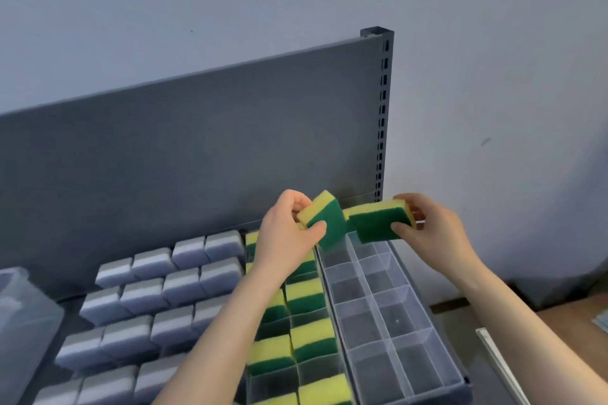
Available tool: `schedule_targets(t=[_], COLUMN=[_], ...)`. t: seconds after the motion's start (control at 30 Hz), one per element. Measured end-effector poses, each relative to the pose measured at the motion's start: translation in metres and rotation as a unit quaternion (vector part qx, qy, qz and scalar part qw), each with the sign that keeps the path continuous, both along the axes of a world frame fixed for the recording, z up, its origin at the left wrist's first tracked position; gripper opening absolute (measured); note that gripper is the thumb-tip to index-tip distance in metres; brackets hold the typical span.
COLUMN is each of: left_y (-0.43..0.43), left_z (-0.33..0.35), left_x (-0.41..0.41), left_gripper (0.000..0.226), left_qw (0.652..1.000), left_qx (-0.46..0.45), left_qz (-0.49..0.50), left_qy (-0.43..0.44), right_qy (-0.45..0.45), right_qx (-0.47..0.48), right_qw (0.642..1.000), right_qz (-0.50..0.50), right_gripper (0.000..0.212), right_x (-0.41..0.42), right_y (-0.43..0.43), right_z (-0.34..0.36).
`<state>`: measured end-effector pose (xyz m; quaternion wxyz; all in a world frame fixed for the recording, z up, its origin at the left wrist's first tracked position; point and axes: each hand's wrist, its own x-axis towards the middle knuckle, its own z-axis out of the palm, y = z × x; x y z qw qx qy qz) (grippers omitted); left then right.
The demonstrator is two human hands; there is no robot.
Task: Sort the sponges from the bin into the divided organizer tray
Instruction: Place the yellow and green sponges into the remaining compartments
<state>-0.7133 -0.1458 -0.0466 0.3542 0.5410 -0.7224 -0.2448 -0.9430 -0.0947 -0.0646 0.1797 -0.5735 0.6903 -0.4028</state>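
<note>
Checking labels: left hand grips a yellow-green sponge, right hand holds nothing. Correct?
No. The right hand is not idle: its fingers pinch a second yellow-green sponge. The left hand does grip the first yellow-green sponge. The head view shows both.

We observe the left hand [286, 235] pinching a yellow-and-green sponge [325, 220] between thumb and fingers, tilted, above the far end of the clear organizer tray [408, 365]. The right hand [434, 228] grips a second sponge [378, 222] likewise, its green face toward us; the two sponges sit just beside each other, and we cannot tell whether they touch. Left of the tray we note rows of yellow-green sponges [306, 297], then grey sponges [158, 293]. A grey shelf panel [197, 148] stands behind.
</note>
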Motion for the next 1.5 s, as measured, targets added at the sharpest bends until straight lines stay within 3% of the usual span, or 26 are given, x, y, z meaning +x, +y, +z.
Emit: schedule_targets(t=[0.37, 0.7, 1.07, 1.3, 1.5], left_y=[-0.002, -0.012, -0.029, -0.025, -0.022], left_z=[-0.029, -0.020, -0.014, -0.032, -0.041], left_x=[-0.021, -0.020, -0.036, -0.046, -0.052], left_gripper=[0.039, 0.047, 0.048, 0.040, 0.033], left_qw=[0.984, 0.942, 0.908, 0.902, 0.906], left_qx=[-0.015, -0.017, 0.043, 0.052, 0.051], left_qz=[-0.078, -0.140, -0.171, -0.155, -0.142], left_qy=[-0.158, -0.304, -0.380, -0.399, -0.396], right_qy=[0.041, 0.207, 0.314, 0.307, 0.318], right_qx=[0.044, 0.084, 0.111, 0.169, 0.156], right_qw=[0.997, 0.961, 0.917, 0.908, 0.910], right_qz=[0.056, 0.164, 0.218, 0.228, 0.216], right_gripper=[0.037, 0.041, 0.046, 0.044, 0.040], right_x=[-0.018, -0.015, 0.002, 0.011, 0.013], right_y=[-0.020, -0.037, -0.064, -0.063, -0.056], right_z=[-0.023, -0.007, 0.013, -0.022, -0.035])
